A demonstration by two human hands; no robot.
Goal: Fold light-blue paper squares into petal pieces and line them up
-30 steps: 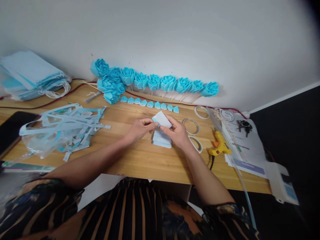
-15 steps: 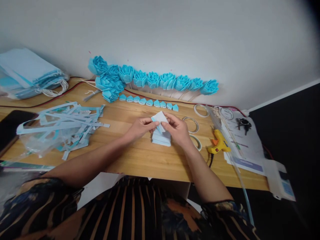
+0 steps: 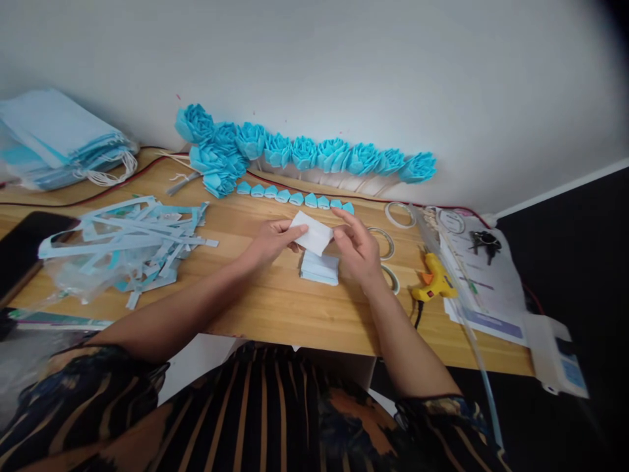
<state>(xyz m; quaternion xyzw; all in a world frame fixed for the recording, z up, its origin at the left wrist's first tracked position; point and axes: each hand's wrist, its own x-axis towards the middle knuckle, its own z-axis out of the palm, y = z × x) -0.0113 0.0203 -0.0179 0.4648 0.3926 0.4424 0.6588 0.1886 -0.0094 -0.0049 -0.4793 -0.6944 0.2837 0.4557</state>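
Observation:
My left hand (image 3: 269, 241) pinches the left end of a small white paper piece (image 3: 312, 233) held just above the wooden desk (image 3: 275, 308). My right hand (image 3: 358, 249) hovers at the paper's right end with fingers spread and slightly curled, barely touching it. Under the hands lies a small stack of light blue paper pieces (image 3: 319, 269). A row of small folded blue petals (image 3: 295, 196) lies behind, and a line of blue paper roses (image 3: 304, 154) rests against the wall.
A heap of blue paper strips (image 3: 132, 236) on plastic lies at left, a stack of blue face masks (image 3: 54, 141) at far left. Tape rolls (image 3: 388, 242), a yellow glue gun (image 3: 435, 278), papers and keys (image 3: 484, 242) sit at right. A dark phone (image 3: 24, 246) lies at the left edge.
The white paper was folded between both hands; now it is flat, held out by my left hand, and my right hand has loosened its grip and opened.

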